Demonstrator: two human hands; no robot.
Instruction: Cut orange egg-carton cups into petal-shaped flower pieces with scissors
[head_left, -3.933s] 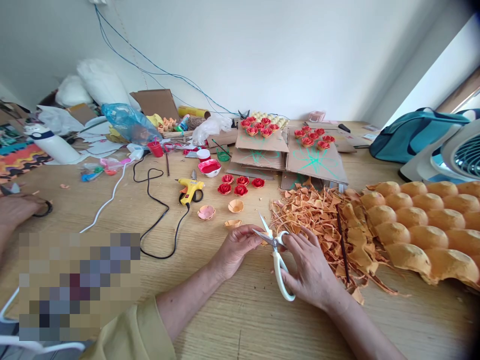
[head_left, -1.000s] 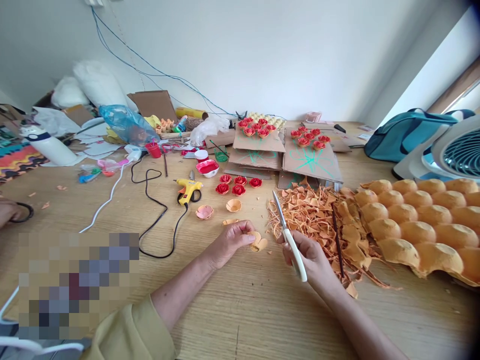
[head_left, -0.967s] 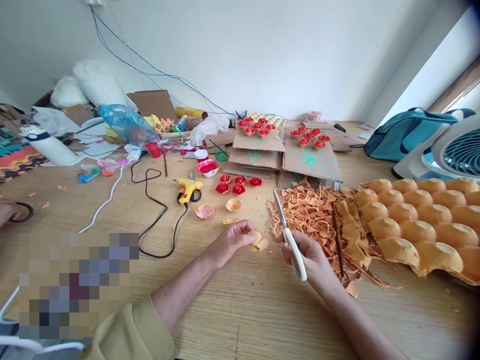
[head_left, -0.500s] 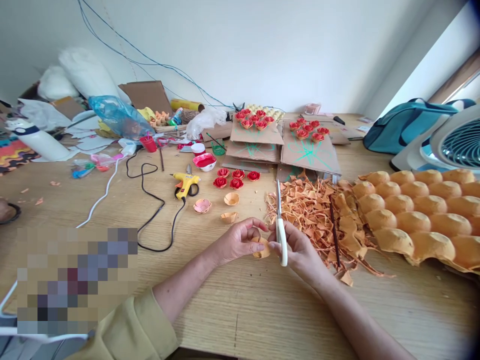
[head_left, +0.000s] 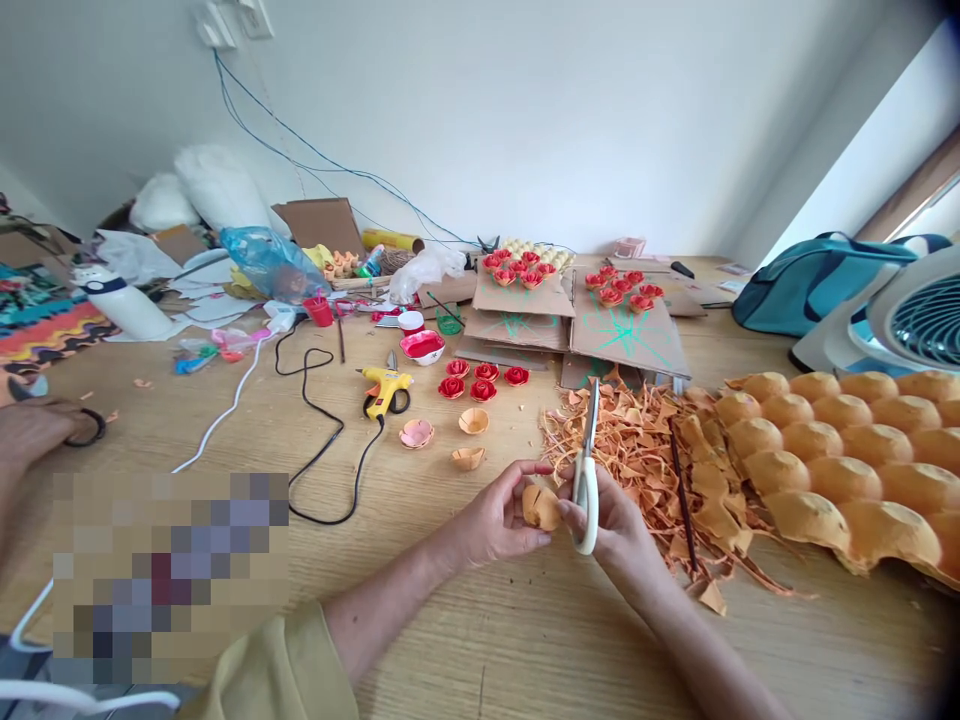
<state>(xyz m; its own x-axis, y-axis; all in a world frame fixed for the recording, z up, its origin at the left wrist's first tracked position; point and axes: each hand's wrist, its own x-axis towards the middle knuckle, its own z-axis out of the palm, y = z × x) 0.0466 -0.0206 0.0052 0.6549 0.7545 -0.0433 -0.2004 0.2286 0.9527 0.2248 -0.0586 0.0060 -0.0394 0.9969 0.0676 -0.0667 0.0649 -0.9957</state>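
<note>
My left hand (head_left: 499, 515) pinches a small orange egg-carton cup (head_left: 541, 506) cut into petals, held just above the wooden table (head_left: 525, 640). My right hand (head_left: 615, 525) grips white-handled scissors (head_left: 586, 470), blades closed and pointing up and away; its fingertips also touch the cup. Both hands meet at the cup, left of a heap of orange carton scraps (head_left: 637, 450).
An orange egg tray (head_left: 840, 460) lies at right. Red paper roses (head_left: 481, 378), two plain cups (head_left: 471, 435), a yellow glue gun (head_left: 384, 385) with black cord and cardboard sheets (head_left: 626, 330) sit beyond. Another person's hand (head_left: 37, 435) rests at far left. A fan (head_left: 911, 320) stands at right.
My hands came together: the right hand carried the scissors left to the cup, and the left hand lifted and turned the cup. Earlier the scissors were cutting it.
</note>
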